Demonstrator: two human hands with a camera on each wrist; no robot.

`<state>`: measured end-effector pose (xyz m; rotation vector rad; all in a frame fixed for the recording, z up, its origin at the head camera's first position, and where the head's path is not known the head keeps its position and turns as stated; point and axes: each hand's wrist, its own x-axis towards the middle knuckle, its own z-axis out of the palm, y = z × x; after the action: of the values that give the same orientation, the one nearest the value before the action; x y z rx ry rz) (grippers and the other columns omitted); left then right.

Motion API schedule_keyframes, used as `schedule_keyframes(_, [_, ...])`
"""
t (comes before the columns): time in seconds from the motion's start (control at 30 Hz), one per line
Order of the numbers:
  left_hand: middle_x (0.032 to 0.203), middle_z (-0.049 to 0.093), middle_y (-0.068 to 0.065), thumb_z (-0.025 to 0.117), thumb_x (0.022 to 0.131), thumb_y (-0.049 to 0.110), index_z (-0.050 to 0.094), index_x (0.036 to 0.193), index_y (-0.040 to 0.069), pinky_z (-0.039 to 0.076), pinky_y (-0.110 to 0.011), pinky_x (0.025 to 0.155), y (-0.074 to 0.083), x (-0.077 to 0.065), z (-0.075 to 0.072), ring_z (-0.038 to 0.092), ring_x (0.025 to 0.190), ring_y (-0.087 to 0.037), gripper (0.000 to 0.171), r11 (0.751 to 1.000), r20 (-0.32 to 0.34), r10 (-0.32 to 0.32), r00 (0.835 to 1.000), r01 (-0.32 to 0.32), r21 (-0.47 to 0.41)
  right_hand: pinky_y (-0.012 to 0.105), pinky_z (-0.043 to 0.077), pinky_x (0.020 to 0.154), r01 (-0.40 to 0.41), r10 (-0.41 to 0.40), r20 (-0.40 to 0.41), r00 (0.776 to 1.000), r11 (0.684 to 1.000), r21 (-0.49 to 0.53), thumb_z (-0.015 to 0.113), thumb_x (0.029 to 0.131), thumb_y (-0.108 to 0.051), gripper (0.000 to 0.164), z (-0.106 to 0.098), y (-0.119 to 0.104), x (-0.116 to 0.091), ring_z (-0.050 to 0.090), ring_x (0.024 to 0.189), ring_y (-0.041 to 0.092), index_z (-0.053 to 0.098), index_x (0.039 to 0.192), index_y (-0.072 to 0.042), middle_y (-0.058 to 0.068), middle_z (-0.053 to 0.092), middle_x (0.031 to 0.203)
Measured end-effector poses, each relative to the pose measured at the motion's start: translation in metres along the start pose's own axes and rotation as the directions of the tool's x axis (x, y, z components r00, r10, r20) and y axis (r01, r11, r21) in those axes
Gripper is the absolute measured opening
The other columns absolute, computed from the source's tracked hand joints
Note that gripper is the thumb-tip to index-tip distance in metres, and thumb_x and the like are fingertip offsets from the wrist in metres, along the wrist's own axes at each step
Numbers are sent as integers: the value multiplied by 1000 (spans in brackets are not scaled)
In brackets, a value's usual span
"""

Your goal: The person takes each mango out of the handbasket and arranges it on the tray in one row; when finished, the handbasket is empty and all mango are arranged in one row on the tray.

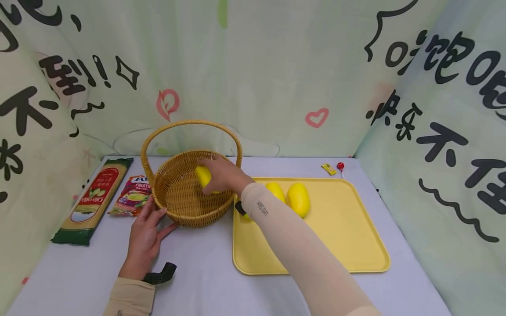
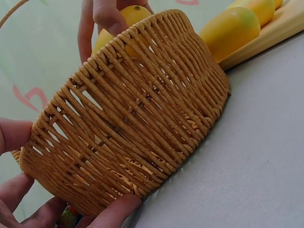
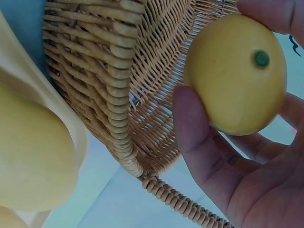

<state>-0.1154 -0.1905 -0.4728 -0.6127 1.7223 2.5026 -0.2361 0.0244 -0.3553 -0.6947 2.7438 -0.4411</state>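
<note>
A wicker basket with a tall arched handle stands on the table, left of centre. Over its inside, my right hand holds a yellow mango, thumb and fingers round it. In the right wrist view the mango shows a green stem spot, with the basket's rim beside it. My left hand grips the basket's near left side, its fingers spread over the woven wall between rim and base. More mangoes lie on a yellow tray; my right forearm partly covers them.
Left of the basket lie a long green-and-tan packet and a colourful candy bag. Behind the tray are a small yellow wrapped sweet and a red lollipop. Printed curtains surround the white table.
</note>
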Motion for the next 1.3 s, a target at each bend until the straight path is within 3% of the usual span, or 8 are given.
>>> schedule_keyframes(0.67, [177,15,18,52,112,21,22,164,53,50,-58,111,-1,1,-1,31,161,-21,68,1000,-14,-20,1000,20,-11,42,56,94,22,-21,-12,1000,999,31,82,86,-33,82,1,10,-4,59,114,25,45,159,-30,13,38,166])
schedule_keyframes(0.87, [178,13,17,52,112,20,22,164,53,49,-59,112,0,1,-1,30,161,-21,68,1000,-6,-23,1000,23,-16,46,54,102,69,-67,-31,997,995,70,80,86,-30,83,-4,14,-15,51,135,28,45,161,-28,10,43,164])
schedule_keyframes(1.13, [177,14,19,52,112,20,22,164,53,48,-59,112,1,2,-1,29,161,-20,68,1000,9,-14,1000,14,-22,50,50,112,100,-95,-54,994,991,89,81,86,-27,85,-9,23,-36,48,143,31,43,162,-24,10,43,165])
schedule_keyframes(1.3, [177,15,18,51,112,20,21,164,51,49,-58,112,1,1,0,30,161,-21,68,1000,9,-8,1000,8,-16,44,53,96,105,-97,-80,992,989,101,81,84,-24,88,-9,33,-52,56,122,28,42,163,-24,11,49,156])
